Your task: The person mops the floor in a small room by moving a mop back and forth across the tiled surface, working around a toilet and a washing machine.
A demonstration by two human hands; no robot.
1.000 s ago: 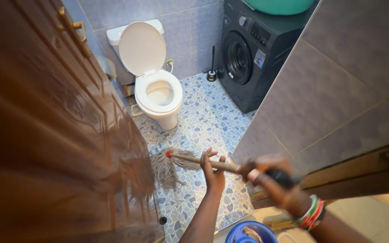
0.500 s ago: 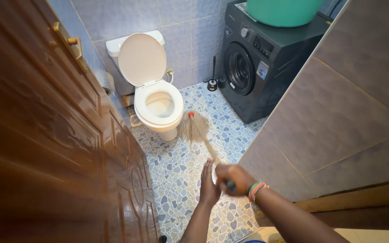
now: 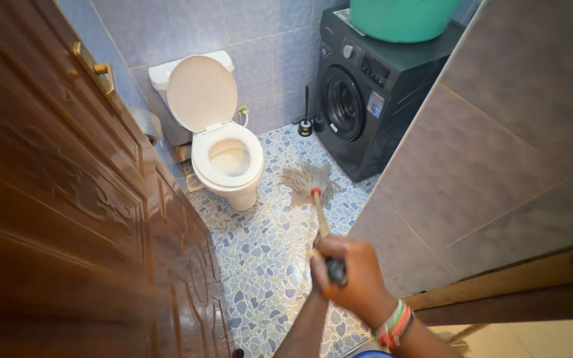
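Since half a second ago the grey string mop head (image 3: 308, 180) has slid off to the right, away from the base of the white ceramic toilet (image 3: 223, 156), and now lies fanned out on the blue pebble-patterned tile floor (image 3: 266, 258) between the toilet and the dark grey front-loading washing machine (image 3: 359, 93). Its strands spread away from the person, and a red collar joins them to the thin wooden mop handle (image 3: 320, 215), which runs back down toward the camera. The right hand (image 3: 353, 275), with a red, white and green beaded band at the wrist, has its grip wrapped tight around the dark end of that handle, fingers curled fully about it. The left hand (image 3: 318, 260) sits just under and behind the right one; only a sliver of it and the forearm show, so I cannot tell whether its grip is closed on the handle or merely resting beside it.

At the left, a carved brown wooden door (image 3: 67, 219) with a brass lever stands open and fills that side of the view. The toilet has its lid raised against the cistern. A black toilet brush in its holder (image 3: 306, 122) stands in the corner between toilet and washing machine, and a teal plastic basin (image 3: 402, 16) rests on top of the machine. A grey tiled wall (image 3: 499, 132) closes in the right side.
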